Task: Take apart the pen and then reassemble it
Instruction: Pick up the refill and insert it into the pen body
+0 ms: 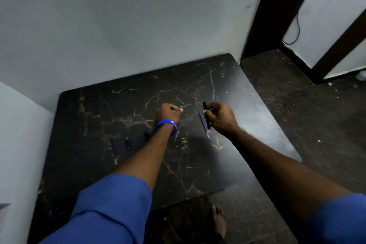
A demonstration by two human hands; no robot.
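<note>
My right hand (219, 118) is closed around a black pen barrel (206, 114) that stands nearly upright above the dark marble table (138, 164). Just left of the barrel, a thin blue refill (202, 124) slants down toward the table. My left hand (168, 114), with a blue wristband, is closed with its fingertips pinched on something tiny that I cannot make out. On the table to the left lie a small black and blue pen piece (128, 142), a dark slim part (112, 143) and a black piece (147, 135) beside my left wrist.
The table sits in a corner between two pale walls (118, 25). A dark speckled floor (297, 105) lies to the right, with a dark door frame (277, 6) and a black cable behind. A bare foot (218, 222) shows below the table's front edge.
</note>
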